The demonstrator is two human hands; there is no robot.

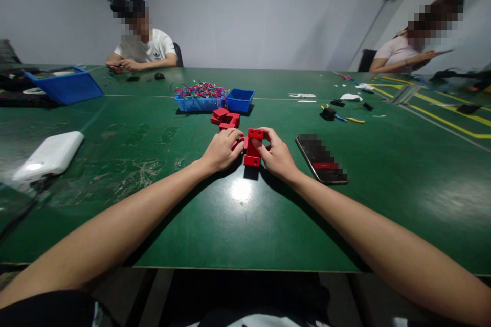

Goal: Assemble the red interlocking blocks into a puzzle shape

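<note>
Near the middle of the green table, a red block with round holes in its ends (253, 149) stands upright, lifted slightly above its shadow. My right hand (276, 156) grips it from the right, with the thumb across its front. On the other side, my left hand (222, 150) has its thumb and fingers closed round a smaller red piece (235, 144), which they mostly hide. Just beyond my left hand lie several more red blocks (229, 119), close together.
Behind the blocks stand a blue bin of coloured wires (199, 106) and a smaller blue bin (240, 99). A phone (321, 159) lies right of my right hand, with pliers (355, 120) farther off. A white device (51, 153) rests at left. Two people sit opposite.
</note>
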